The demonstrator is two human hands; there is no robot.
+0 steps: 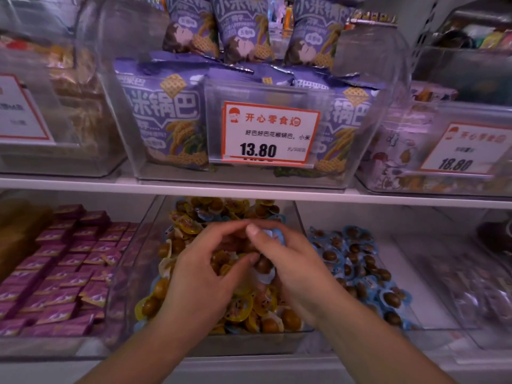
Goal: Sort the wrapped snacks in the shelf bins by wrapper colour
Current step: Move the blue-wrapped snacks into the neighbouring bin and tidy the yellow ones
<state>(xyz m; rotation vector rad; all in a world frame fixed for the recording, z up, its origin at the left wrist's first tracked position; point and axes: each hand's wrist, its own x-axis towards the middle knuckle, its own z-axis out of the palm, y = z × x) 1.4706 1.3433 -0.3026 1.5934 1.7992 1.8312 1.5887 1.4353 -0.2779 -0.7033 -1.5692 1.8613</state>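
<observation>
Both hands reach into the middle clear bin [155, 217] on the lower shelf. It holds several round brown snacks in yellow wrappers [238, 309], with a few blue-wrapped ones mixed in. My left hand [202, 275] hovers over the pile with curled fingers, thumb tip against a snack. My right hand [285, 259] grips blue-wrapped snacks [266, 267], one brown ball showing under its thumb. In the bin to the right lies a heap of blue-wrapped snacks [357, 261].
A bin of purple square packets [63, 267] stands at the left. On the upper shelf, a clear bin of purple snack bags [166, 112] carries a 13.80 price card [270, 133]. The white shelf edge [83, 185] runs just above my hands.
</observation>
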